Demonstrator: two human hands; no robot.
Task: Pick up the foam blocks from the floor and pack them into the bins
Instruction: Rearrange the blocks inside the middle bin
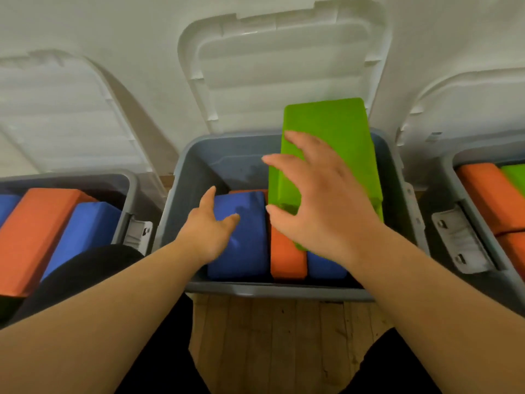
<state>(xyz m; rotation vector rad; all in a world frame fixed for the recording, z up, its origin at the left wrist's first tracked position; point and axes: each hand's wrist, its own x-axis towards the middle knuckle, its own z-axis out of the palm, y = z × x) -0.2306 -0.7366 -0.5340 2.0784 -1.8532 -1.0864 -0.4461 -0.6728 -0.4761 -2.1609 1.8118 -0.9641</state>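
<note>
The middle grey bin stands open in front of me. Inside lie a blue foam block, an orange foam block on edge beside it, and another blue block at the right. A green foam block leans tilted over them, its far end sticking up past the bin's back rim. My right hand is spread over the green block's near half with fingers fairly straight, thumb at its lower corner. My left hand lies with relaxed fingers on the left blue block.
The bin's white lid leans against the wall behind. A left bin holds orange and blue blocks; a right bin holds orange and green ones. Wooden floor shows between my dark-clothed knees.
</note>
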